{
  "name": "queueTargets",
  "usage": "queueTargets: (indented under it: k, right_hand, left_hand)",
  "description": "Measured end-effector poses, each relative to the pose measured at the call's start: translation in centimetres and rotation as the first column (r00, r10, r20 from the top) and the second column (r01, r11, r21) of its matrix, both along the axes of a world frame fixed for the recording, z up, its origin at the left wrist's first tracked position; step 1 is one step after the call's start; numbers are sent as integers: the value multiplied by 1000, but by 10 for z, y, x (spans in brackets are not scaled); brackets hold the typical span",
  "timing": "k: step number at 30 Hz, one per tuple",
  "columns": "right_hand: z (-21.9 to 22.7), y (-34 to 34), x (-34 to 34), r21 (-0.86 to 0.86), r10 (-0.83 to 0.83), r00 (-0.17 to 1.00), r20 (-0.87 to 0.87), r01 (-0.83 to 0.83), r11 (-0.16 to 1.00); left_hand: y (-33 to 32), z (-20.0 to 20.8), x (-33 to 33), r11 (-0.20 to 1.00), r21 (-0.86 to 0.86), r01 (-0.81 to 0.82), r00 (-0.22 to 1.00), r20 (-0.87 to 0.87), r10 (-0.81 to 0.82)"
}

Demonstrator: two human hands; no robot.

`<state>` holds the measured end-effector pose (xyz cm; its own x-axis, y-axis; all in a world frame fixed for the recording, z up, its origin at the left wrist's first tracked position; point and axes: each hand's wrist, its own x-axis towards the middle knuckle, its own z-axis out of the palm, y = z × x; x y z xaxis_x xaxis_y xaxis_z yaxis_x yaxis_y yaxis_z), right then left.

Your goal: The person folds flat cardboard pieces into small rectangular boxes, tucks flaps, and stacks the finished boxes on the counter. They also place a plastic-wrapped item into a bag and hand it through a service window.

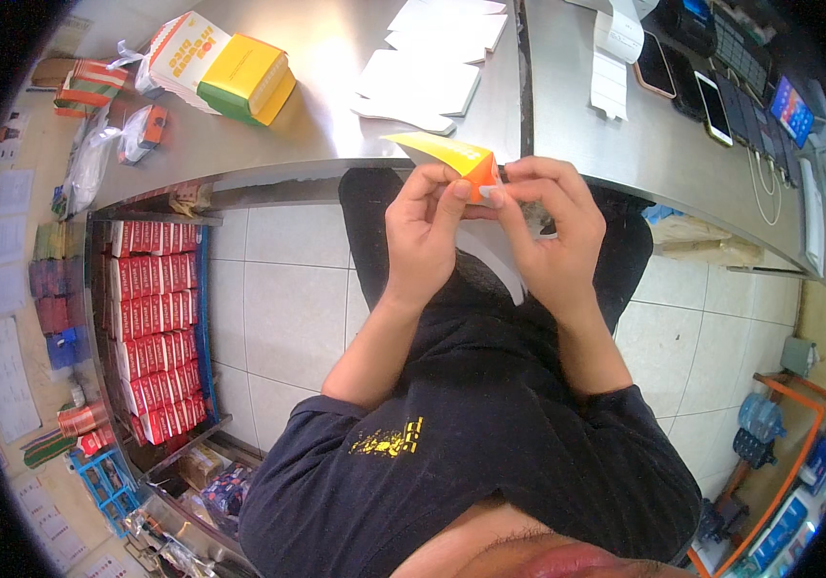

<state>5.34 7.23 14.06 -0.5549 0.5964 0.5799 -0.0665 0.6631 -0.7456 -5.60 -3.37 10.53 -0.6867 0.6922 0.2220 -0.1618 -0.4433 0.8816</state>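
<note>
Between my two hands, just past the steel counter's near edge, is a yellow and orange cardboard carton (456, 157), partly folded. My left hand (420, 229) is closed on its left side, thumb pressed on the orange part. The right hand (559, 223) pinches the right side, its thumb tip close to the left one. A white flap (498, 249) hangs below my hands, and I cannot tell whether it belongs to the same carton. Ahead on the counter lie several flat white card pieces (418, 85), overlapping in a stack.
Nested yellow, green and white cartons (247, 79) lie at the counter's far left. Phones (713, 108), a paper strip (609, 82) and cables (764, 178) are at the far right. Red-and-white boxes (155, 328) fill a shelf below left. An orange frame (803, 453) stands at lower right.
</note>
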Motion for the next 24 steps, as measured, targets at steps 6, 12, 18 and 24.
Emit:
queueTargets:
  k: [6, 12, 18, 24]
  right_hand:
    - [-11, 0, -4, -24, -61, 996, -57, 60, 998]
    - [-3, -3, -3, 13, 7, 1000, -2, -7, 1000]
    - [-14, 0, -5, -83, 42, 998, -41, -45, 996]
    - [-23, -3, -8, -375, 79, 986, -147, -129, 918]
  left_hand:
    - [3, 5, 6, 996, -87, 9, 997, -74, -15]
    - [-2, -2, 1, 998, -63, -30, 999, -42, 28]
    - [-2, -3, 3, 992, -71, -100, 984, -154, 89]
    - [4, 0, -1, 982, -138, -130, 959, -270, 89]
